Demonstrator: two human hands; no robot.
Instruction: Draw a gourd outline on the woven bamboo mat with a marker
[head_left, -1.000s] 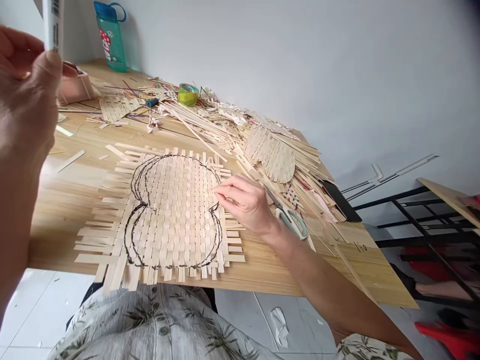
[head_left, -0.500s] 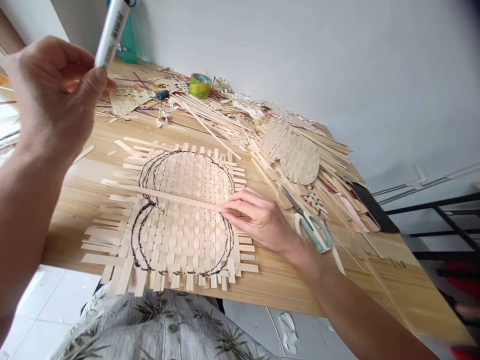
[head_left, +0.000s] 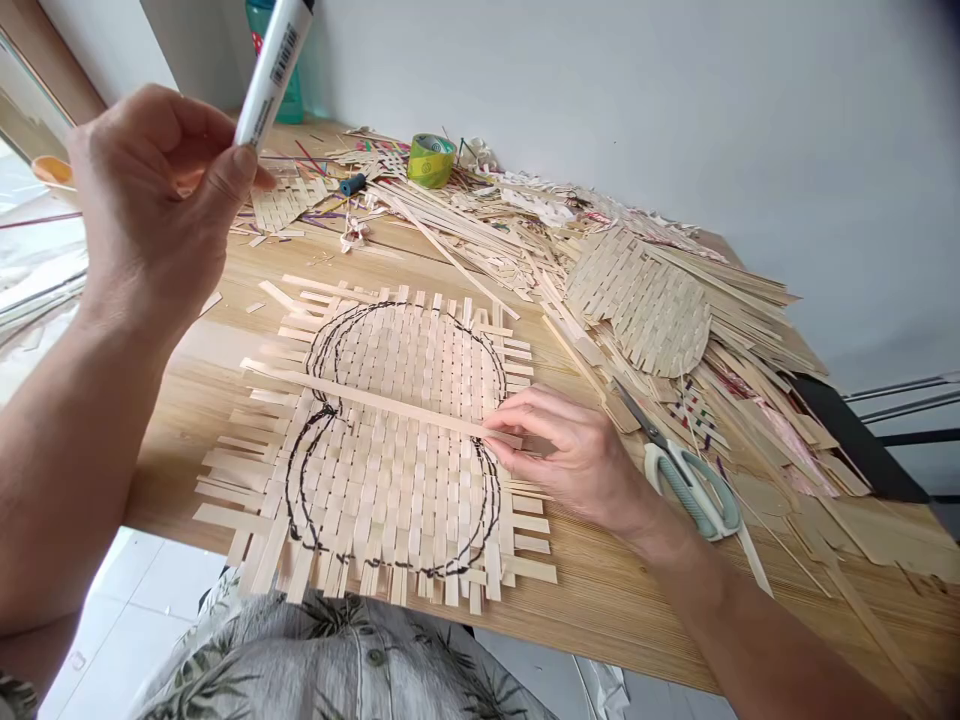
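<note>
My left hand (head_left: 169, 190) is raised over the table's left side, pinching a white marker pen (head_left: 271, 80) upright between thumb and fingers. A woven mat of pale wood strips (head_left: 397, 490) lies flat before me, its loose ends sticking out all round. Black marker lines on it form a rounded, two-lobed outline, pinched in at the middle. Across that waist lies a single thin wood strip (head_left: 390, 405). My right hand (head_left: 559, 440) pinches the strip's right end at the mat's right edge. The strip's left end lies free past the outline.
Scissors (head_left: 694, 480) with pale green handles lie right of my right hand. Behind them are a woven gourd-shaped piece (head_left: 645, 305) and heaped wood strips (head_left: 465, 240). Yellow-green tape (head_left: 431, 162), a dark blue spool (head_left: 352, 185) and a teal bottle (head_left: 291, 95) stand along the back.
The camera view has shifted, so everything sits further right in the picture. My right fingers have opened slightly around the strip's end, which now shows between them. The left hand still holds the marker.
</note>
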